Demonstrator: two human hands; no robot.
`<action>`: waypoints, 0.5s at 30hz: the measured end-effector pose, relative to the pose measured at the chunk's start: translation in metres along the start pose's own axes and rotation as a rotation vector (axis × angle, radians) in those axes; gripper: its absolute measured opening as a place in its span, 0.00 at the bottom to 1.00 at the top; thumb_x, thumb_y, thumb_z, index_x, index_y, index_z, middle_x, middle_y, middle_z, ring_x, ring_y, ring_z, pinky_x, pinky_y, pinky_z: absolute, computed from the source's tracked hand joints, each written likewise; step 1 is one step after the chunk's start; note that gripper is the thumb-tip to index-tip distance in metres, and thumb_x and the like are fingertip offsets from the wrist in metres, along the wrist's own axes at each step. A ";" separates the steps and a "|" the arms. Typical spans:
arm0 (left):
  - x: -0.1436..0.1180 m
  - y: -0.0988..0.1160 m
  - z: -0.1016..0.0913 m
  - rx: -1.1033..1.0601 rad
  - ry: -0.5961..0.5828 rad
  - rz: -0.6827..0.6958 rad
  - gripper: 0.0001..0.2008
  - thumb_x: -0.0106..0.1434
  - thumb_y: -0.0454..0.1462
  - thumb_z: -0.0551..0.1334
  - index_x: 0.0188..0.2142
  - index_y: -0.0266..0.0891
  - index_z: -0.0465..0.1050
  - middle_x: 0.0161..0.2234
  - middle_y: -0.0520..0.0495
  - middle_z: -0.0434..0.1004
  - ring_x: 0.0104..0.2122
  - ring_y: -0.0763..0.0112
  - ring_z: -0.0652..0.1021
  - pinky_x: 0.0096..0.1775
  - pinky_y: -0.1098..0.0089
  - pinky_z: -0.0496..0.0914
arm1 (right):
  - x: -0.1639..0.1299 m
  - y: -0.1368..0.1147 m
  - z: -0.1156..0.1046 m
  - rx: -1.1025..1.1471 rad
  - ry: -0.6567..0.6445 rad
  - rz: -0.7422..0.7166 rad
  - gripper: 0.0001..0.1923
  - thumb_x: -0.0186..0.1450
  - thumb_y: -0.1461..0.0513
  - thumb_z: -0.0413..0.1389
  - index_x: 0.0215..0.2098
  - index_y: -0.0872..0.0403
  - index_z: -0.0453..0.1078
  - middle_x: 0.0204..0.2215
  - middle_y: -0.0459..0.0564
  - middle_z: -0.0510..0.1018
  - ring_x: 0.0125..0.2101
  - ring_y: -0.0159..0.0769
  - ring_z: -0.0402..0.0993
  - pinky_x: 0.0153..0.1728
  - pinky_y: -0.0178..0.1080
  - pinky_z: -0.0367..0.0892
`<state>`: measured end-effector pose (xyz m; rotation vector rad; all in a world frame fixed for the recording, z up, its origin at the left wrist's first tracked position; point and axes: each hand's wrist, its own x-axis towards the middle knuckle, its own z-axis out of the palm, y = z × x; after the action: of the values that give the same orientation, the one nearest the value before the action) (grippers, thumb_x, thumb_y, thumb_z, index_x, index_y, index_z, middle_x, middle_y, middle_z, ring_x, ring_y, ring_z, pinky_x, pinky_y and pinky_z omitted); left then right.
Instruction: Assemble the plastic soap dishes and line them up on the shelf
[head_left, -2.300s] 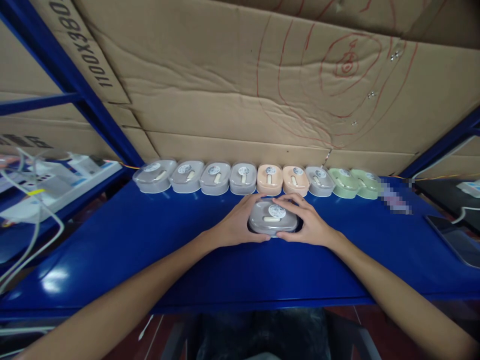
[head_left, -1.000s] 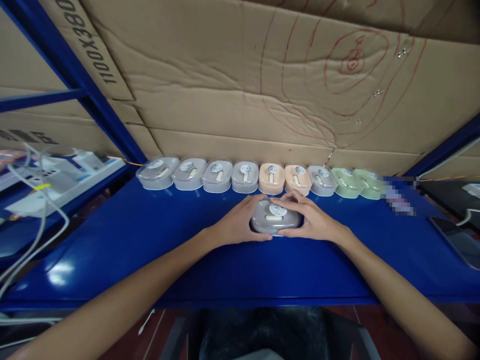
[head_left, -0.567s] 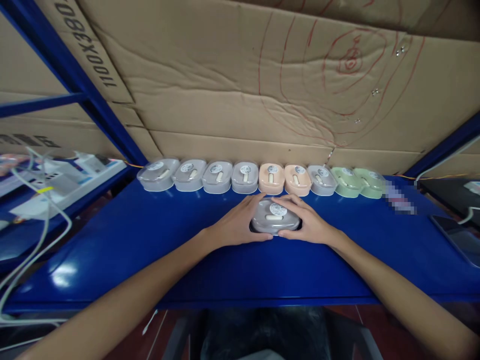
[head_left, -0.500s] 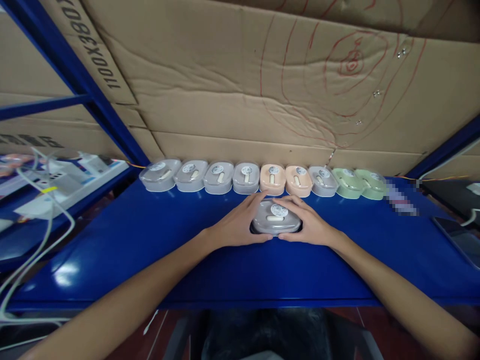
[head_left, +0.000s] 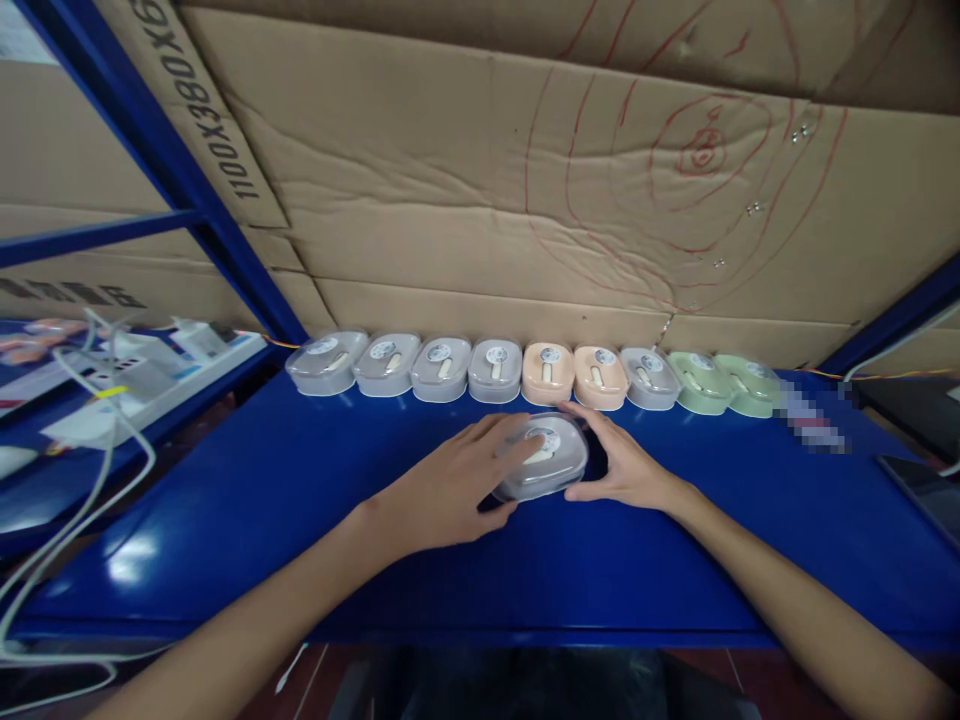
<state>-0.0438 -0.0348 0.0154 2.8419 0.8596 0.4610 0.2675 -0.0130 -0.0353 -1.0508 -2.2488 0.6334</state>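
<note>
A grey lunch box (head_left: 564,462) with a clear lid, a round white sticker and a pale oblong tab sits on the blue table in front of me. My left hand (head_left: 450,480) grips its left side, one finger lying across the lid by the sticker and the thumb low at the near edge. Curved around the right side is my right hand (head_left: 619,465), with fingertips at the far rim and thumb at the near rim. A gap shows between its palm and the box. The box is turned slightly askew.
Behind it runs a row of similar boxes: several grey ones (head_left: 441,372), two peach ones (head_left: 547,375) and two green ones (head_left: 699,382). A cardboard wall (head_left: 420,240) stands behind them. White cables (head_left: 112,470) hang at left; a dark flat device (head_left: 919,495) lies at right.
My left hand has shifted so a finger now reaches over the lid. The lunch box has turned and moved slightly left, opening a gap at the right palm. The view has tilted up a little.
</note>
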 end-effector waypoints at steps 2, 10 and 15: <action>-0.024 0.004 -0.006 0.042 0.001 -0.080 0.40 0.70 0.37 0.66 0.77 0.53 0.54 0.76 0.39 0.58 0.72 0.42 0.66 0.68 0.42 0.70 | 0.000 0.003 -0.001 0.022 0.004 0.003 0.61 0.57 0.40 0.74 0.78 0.42 0.50 0.73 0.62 0.67 0.70 0.61 0.67 0.68 0.67 0.66; -0.147 -0.011 -0.024 0.261 0.045 -0.634 0.31 0.74 0.54 0.57 0.72 0.52 0.61 0.70 0.36 0.66 0.63 0.35 0.76 0.58 0.40 0.76 | 0.002 0.008 0.001 -0.004 0.031 0.011 0.48 0.64 0.41 0.70 0.75 0.43 0.60 0.69 0.60 0.73 0.67 0.59 0.72 0.66 0.66 0.69; -0.185 -0.053 -0.053 0.418 -0.071 -0.915 0.35 0.71 0.54 0.51 0.69 0.35 0.64 0.60 0.27 0.71 0.58 0.32 0.78 0.59 0.43 0.72 | 0.004 0.005 0.000 -0.042 0.038 -0.002 0.43 0.65 0.40 0.68 0.72 0.45 0.64 0.68 0.60 0.74 0.65 0.58 0.75 0.64 0.66 0.71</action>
<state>-0.2349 -0.0925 0.0072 2.3406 2.2485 0.0477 0.2683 -0.0067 -0.0374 -1.0718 -2.2389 0.5631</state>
